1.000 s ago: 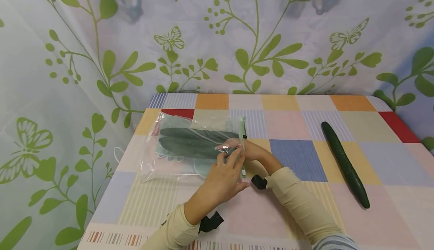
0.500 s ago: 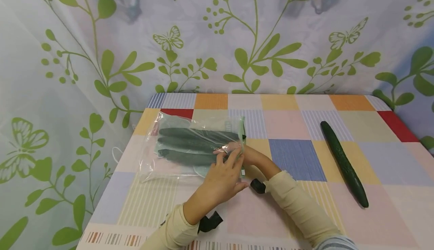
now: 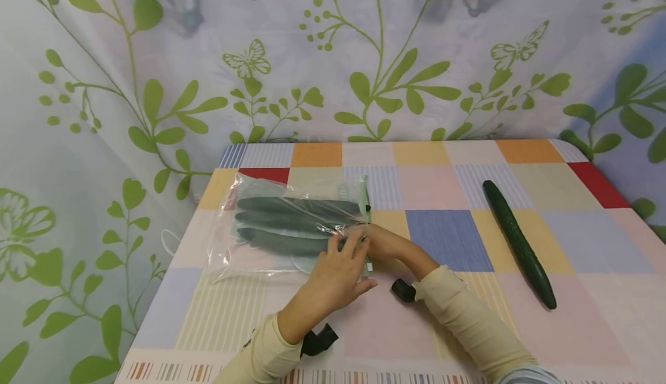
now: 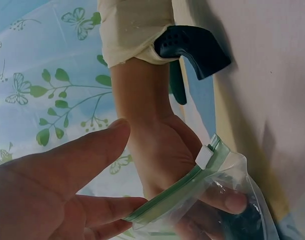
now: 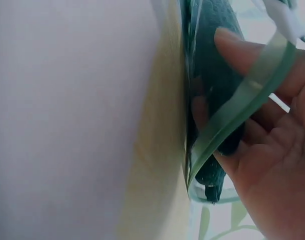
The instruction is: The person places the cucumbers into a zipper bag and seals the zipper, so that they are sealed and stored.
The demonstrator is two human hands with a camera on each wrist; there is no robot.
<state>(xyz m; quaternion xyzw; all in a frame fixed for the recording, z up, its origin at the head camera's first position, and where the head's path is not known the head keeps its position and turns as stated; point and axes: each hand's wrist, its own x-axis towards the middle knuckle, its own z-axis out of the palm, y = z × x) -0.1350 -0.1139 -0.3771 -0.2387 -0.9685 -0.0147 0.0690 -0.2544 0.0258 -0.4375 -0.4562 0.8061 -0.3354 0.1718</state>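
Observation:
A clear zip bag (image 3: 225, 259) with a green closure (image 4: 170, 195) lies on the table, its mouth to the right. Inside, several dark green cucumbers (image 3: 283, 221) lie side by side. My right hand (image 3: 384, 243) reaches through the mouth; the right wrist view has its thumb and fingers round a cucumber (image 5: 217, 75) near its end. In the head view the bag and left hand partly hide those fingers. The fairly straight fingers of my left hand (image 3: 335, 277) touch the bag's rim, with the thumb apart. Another cucumber (image 3: 519, 244) lies loose on the right.
A patchwork cloth (image 3: 450, 239) covers the table. Behind it hangs a leaf-and-butterfly curtain (image 3: 291, 54). A dark wrist mount (image 3: 318, 340) sits at the left cuff, and a similar wrist mount (image 3: 403, 290) at the right cuff.
Inside the bag, the nearest cucumber has shifted toward me, apart from the others, with my right hand at it. My left hand stays at the rim. The head view has turned slightly right.

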